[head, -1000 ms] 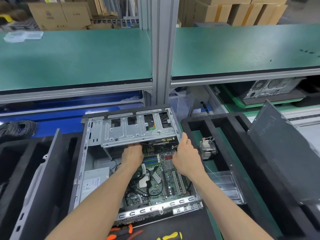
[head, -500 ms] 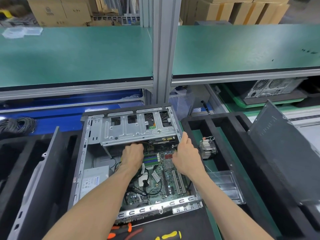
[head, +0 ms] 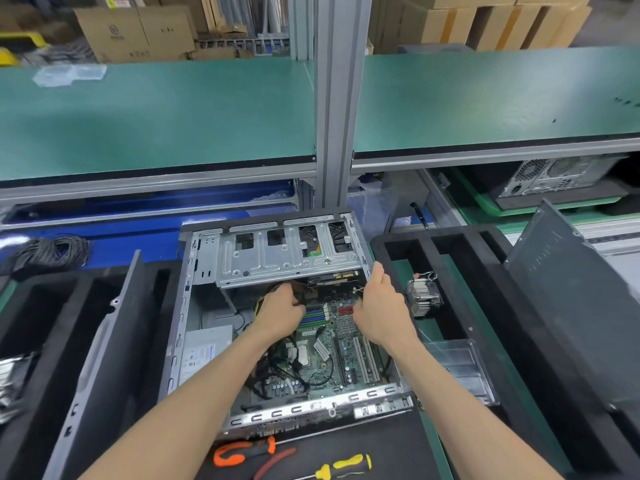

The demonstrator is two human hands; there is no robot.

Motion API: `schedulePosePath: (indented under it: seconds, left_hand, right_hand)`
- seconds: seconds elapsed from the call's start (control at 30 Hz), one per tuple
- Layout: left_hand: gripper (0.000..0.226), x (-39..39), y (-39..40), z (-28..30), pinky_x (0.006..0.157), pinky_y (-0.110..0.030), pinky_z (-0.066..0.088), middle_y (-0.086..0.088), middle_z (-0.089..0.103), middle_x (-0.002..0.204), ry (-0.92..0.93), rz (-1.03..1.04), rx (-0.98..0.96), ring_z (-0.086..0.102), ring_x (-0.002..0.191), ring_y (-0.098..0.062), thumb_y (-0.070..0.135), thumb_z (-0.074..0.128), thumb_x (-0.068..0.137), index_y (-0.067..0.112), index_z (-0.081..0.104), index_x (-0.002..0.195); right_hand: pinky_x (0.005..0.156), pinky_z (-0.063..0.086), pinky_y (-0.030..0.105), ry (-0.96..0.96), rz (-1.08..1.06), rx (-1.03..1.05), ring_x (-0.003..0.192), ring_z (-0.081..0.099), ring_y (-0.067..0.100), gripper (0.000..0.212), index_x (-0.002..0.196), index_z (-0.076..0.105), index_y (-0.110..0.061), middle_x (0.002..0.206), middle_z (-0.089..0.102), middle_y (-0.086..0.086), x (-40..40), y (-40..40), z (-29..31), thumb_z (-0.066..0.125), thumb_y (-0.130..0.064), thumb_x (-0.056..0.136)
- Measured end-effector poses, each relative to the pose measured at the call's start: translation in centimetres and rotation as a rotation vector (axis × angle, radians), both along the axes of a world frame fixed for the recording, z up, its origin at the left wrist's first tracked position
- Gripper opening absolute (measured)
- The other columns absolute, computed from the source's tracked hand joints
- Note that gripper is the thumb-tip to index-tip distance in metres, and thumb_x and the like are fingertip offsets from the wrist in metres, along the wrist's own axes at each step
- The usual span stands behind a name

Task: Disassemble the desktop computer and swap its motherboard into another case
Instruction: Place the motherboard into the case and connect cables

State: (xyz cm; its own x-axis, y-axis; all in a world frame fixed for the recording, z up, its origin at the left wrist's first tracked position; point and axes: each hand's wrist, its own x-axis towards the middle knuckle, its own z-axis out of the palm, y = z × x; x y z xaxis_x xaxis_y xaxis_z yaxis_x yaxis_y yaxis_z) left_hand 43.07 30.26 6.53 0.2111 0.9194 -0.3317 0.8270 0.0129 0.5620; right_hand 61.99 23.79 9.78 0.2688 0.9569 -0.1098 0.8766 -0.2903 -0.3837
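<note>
Motherboard (head: 332, 344) still seated in open case (head: 194, 306), centre of table, cables (head: 277, 372) draped across it. My left hand (head: 280, 311) reaches under drive cage (head: 287, 258), fingers curled round what looks like connector bundle, exact item hidden. Right hand (head: 379, 308) at case's right wall, fingers loosely curled; can't tell if it holds anything. My worry: pulling wires, not plug, could tear socket; knuckles may scrape cage edge. Heatsink (head: 422, 294) sits apart in foam tray (head: 457, 244).
</note>
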Motion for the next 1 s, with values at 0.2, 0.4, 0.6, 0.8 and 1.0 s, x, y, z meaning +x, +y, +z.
schedulePosePath:
  seconds: [0.2,0.4,0.6,0.8,1.0]
  left_hand:
    - [0.083,1.9,-2.9,0.2,0.060,-0.022,0.054,0.001,0.066,0.111,0.073,-0.266,-0.212,0.066,0.070,-0.005,0.050,0.076,0.074,0.014,0.044,0.142]
    - [0.070,4.3,-5.1,-0.5,0.068,-0.036,0.047,0.002,0.067,0.098,0.515,-0.510,-0.167,0.061,0.085,-0.023,0.062,0.085,0.060,0.018,0.061,0.109]
    - [0.006,2.4,-4.0,0.3,0.077,-0.037,0.058,0.000,0.077,0.086,-0.095,-0.324,-0.452,0.074,0.083,-0.022,0.015,0.069,0.088,0.016,0.068,0.094]
    - [0.033,1.4,-3.2,2.9,0.044,-0.026,0.036,0.003,0.068,0.073,-0.337,-0.217,-0.265,0.045,0.046,-0.017,0.007,0.043,0.100,0.029,0.068,0.097]
    - [0.033,1.2,-2.9,6.2,0.041,-0.021,0.018,-0.002,0.053,0.062,-0.796,-0.061,-0.247,0.023,0.040,-0.013,0.013,0.043,0.105,0.018,0.071,0.089]
  right_hand:
    - [0.070,0.040,0.038,0.004,-0.003,0.011,0.102,0.062,0.037,0.076,0.151,0.011,-0.006,0.138,0.046,0.016,-0.1,-0.1,0.1,0.058,-0.017,0.092]
    - [0.072,0.042,0.039,0.022,0.001,0.002,0.104,0.061,0.038,0.078,0.153,0.010,-0.005,0.140,0.045,0.017,0.0,-0.2,0.2,0.058,-0.018,0.093]
    - [0.067,0.041,0.038,0.019,-0.004,0.005,0.098,0.062,0.036,0.076,0.151,0.011,-0.007,0.135,0.047,0.016,0.0,-0.1,0.1,0.058,-0.019,0.093]
    - [0.068,0.041,0.039,0.013,-0.017,-0.004,0.102,0.061,0.037,0.076,0.152,0.010,-0.008,0.139,0.044,0.016,-0.1,-0.3,0.1,0.057,-0.021,0.093]
    - [0.073,0.038,0.039,0.047,-0.043,-0.021,0.110,0.059,0.037,0.084,0.157,0.002,-0.012,0.148,0.040,0.017,-0.1,-0.3,0.3,0.056,-0.024,0.093]
